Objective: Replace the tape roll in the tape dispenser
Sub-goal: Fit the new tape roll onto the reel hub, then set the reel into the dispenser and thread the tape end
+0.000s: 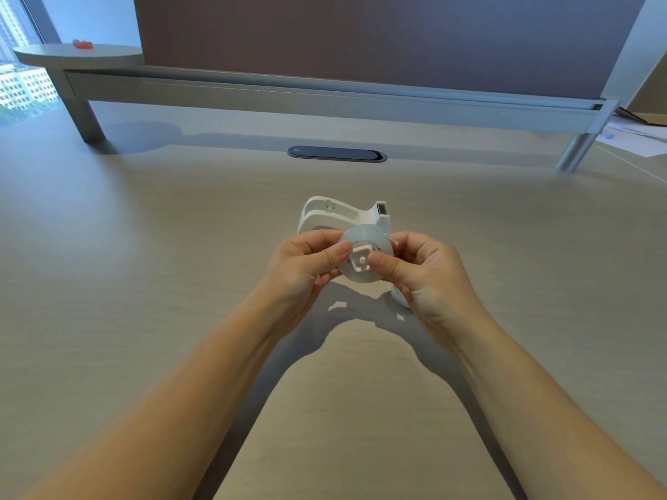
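Translucent tape roll (364, 259) pinched between left hand (306, 263) and right hand (424, 270), frame centre; flat face toward camera | white dispenser (343, 214) just behind, empty cradle up; both hands equally near

Pretty clearly an office. Long pale wood-grain desk (144, 283) with an oval cable grommet (336, 153) set into it, and a fabric divider panel (361, 37) standing on metal legs (84, 120) along the back edge, classic workstation setup. There's a small round shelf (77, 54) on the left end of the divider, loose papers (635, 133) on the next desk over, and a window (18, 66) at far left looking out at tall buildings, so it's high up.
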The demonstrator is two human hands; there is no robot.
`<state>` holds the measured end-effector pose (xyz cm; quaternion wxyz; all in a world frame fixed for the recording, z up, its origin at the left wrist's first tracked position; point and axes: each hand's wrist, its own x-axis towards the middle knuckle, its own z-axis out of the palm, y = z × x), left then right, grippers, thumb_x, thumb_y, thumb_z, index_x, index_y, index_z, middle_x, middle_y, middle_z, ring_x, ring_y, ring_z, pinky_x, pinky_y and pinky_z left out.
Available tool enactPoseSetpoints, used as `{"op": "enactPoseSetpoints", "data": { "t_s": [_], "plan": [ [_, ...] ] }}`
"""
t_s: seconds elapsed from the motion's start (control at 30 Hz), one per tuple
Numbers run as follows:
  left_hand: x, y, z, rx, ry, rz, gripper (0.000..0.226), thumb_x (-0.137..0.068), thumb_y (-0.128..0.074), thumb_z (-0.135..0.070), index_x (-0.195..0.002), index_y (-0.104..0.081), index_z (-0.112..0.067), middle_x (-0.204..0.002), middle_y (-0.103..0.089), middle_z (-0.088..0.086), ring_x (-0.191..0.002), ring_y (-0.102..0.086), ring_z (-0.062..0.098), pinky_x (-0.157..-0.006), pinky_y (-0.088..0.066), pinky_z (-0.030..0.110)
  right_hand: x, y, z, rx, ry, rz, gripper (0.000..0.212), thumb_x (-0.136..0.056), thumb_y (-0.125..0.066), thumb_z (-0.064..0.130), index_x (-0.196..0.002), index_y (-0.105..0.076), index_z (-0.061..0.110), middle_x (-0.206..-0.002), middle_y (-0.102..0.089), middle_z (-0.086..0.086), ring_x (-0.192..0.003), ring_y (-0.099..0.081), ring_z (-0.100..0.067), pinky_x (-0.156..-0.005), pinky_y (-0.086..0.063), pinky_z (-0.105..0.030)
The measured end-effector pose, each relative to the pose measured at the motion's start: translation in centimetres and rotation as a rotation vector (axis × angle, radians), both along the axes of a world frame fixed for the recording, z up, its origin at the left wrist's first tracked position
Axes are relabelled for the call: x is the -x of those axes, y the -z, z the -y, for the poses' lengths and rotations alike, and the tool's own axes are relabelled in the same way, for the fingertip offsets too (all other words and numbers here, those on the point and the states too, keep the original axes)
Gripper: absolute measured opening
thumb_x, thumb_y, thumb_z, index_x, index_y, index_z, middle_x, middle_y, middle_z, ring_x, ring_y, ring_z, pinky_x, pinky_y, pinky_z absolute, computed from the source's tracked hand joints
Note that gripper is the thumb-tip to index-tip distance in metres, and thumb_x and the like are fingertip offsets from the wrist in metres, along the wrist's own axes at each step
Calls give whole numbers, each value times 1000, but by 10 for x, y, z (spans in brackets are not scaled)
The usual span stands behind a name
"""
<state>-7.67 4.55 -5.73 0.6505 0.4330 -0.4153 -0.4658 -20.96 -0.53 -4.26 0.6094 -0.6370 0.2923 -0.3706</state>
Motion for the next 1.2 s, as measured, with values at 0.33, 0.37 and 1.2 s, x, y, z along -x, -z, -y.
{"op": "enactPoseSetpoints", "data": {
  "t_s": [0.33, 0.37, 1.2],
  "plan": [
    [1, -3, -2, -8, -19, 88, 13, -79, -49, -12, -85, -61, -15, -84, -64, 2, -75, -64, 8, -71, -54, 16, -1, 4, 0, 60, 47, -23, 11, -73, -64, 12, -79, -62, 21, -78, -64, 2, -74, -62, -12, -60, -52, -12],
    [2, -2, -3, -9, -33, 116, 15, -82, -47, -11, -87, -60, -16, -85, -63, 2, -77, -62, 8, -73, -54, 18, -2, 5, 0, 52, 45, -26, 11, -73, -65, 13, -81, -63, 20, -79, -65, 1, -76, -63, -14, -62, -53, -14],
    [-62, -36, 55, -108, -237, 620, 9, -82, -52, -7, -89, -56, -10, -79, -56, -3, -77, -53, 11, -75, -45, 20, -47, 5, 69, 429, 175, -526, 45, -75, -63, 23, -119, -50, 18, -124, -48, -5, -116, -41, -23, -98, -38, -37]
  ]
}}
